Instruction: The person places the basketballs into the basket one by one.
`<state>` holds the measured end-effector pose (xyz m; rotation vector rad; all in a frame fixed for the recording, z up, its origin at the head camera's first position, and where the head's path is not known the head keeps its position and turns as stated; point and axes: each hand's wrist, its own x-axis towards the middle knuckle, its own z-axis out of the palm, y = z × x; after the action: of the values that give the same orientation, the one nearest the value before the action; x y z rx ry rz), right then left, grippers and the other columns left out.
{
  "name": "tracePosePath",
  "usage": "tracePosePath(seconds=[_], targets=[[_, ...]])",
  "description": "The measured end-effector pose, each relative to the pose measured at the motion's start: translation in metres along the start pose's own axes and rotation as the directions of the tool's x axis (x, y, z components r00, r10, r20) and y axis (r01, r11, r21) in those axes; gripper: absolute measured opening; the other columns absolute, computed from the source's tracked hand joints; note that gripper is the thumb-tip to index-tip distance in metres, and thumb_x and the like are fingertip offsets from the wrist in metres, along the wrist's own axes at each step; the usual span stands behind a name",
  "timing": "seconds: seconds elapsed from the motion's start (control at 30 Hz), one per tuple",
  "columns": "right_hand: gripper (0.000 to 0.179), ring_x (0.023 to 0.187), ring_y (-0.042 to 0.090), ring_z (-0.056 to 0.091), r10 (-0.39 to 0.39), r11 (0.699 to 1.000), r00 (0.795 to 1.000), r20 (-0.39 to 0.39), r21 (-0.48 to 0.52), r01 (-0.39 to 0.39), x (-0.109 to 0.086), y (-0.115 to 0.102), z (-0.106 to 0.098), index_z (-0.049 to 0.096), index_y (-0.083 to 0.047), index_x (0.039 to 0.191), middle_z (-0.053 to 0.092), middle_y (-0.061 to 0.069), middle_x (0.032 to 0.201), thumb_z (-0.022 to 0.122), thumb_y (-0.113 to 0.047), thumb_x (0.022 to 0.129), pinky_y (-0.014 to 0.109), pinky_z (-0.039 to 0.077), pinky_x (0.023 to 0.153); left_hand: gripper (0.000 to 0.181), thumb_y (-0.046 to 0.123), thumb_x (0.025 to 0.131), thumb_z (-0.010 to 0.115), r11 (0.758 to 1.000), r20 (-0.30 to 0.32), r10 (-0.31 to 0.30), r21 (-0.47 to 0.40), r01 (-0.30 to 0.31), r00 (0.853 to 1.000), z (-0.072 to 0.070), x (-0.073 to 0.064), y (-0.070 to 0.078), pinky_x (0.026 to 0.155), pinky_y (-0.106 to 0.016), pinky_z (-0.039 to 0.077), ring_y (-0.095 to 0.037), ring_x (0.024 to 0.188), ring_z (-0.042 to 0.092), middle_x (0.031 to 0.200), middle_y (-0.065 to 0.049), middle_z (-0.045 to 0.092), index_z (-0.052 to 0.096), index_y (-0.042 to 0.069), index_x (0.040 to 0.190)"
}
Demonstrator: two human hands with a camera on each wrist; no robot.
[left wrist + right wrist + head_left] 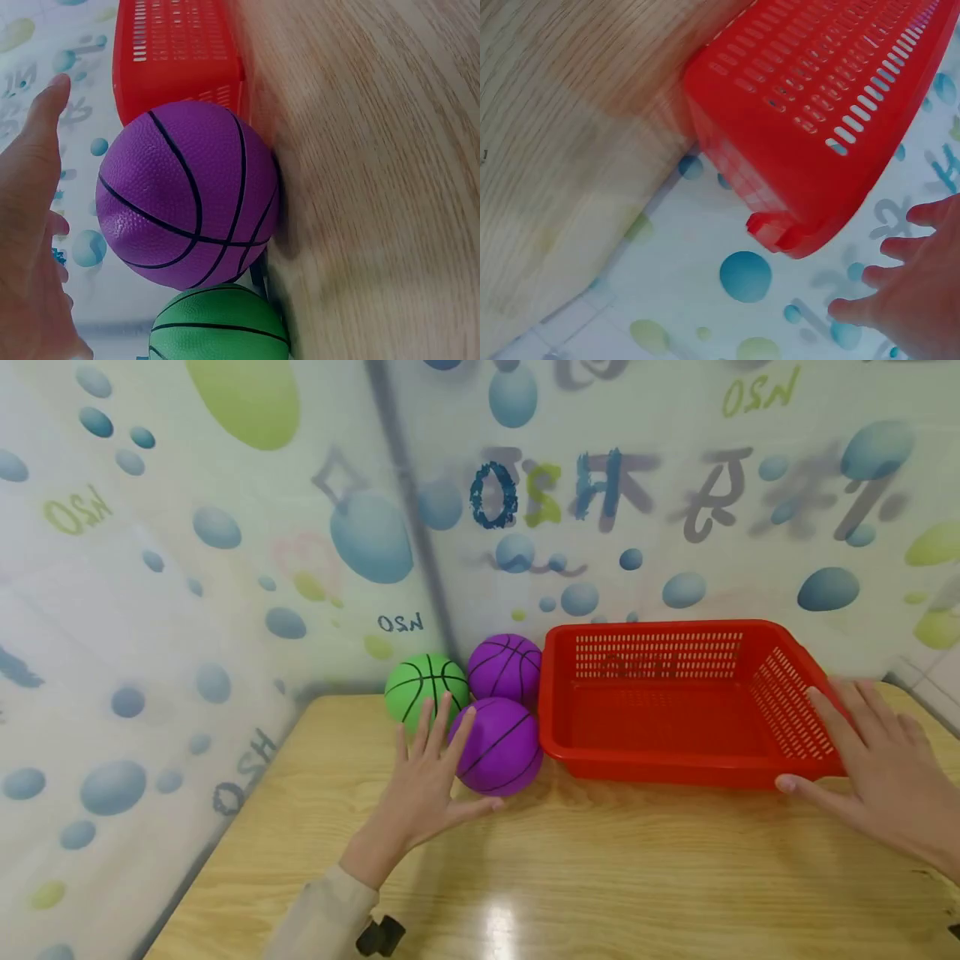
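Observation:
My left hand [423, 793] hovers with spread fingers in front of a purple mini basketball [501, 752] and a green mini basketball [420, 681]. In the left wrist view, a gap shows between that hand [30, 217] and the purple ball [180, 195]. A second purple mini basketball [506, 664] sits behind, beside a red plastic basket [675, 767]. Over the basket's right end, my right hand [892, 768] has its fingers spread and grips nothing. From the right wrist, the hand [922, 285] appears apart from the basket [780, 105]. No ball shows inside the basket.
All of this stands on a wood-grain table [600, 877]. Behind and to the left hangs a pale curtain or sheet [285, 510] with blue and green drop prints. The balls cluster against the basket's left side, near the table's back edge.

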<state>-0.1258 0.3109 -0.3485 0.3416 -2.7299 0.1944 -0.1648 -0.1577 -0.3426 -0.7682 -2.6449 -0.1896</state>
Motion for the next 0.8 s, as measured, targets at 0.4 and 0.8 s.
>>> tracePosePath(seconds=[0.4, 0.8], targets=[[0.089, 0.124, 0.055, 0.012, 0.111, 0.984, 0.993, 0.032, 0.138, -0.115, 0.013, 0.029, 0.021, 0.01, 0.013, 0.142, 0.006, 0.038, 0.142, 0.052, -0.047, 0.091, 0.071, 0.013, 0.088, 0.115, 0.065, 0.068, 0.069, 0.997, 0.01, 0.04, -0.072, -0.039, 0.999, 0.012, 0.013, -0.001, 0.106, -0.055, 0.015, -0.026, 0.14, -0.009, 0.154, -0.014, -0.006, 0.012, 0.008, 0.15], [0.094, 0.125, 0.053, 0.011, 0.135, 0.974, 0.988, 0.071, 0.172, -0.145, 0.016, 0.036, 0.027, 0.003, 0.012, 0.143, 0.005, 0.038, 0.143, 0.054, -0.046, 0.09, 0.067, 0.008, 0.095, 0.122, 0.066, 0.063, 0.071, 0.997, 0.047, 0.012, -0.074, -0.008, 0.999, 0.019, 0.029, 0.001, 0.108, -0.053, 0.012, -0.031, 0.14, -0.006, 0.154, -0.017, -0.005, 0.008, 0.008, 0.15]])
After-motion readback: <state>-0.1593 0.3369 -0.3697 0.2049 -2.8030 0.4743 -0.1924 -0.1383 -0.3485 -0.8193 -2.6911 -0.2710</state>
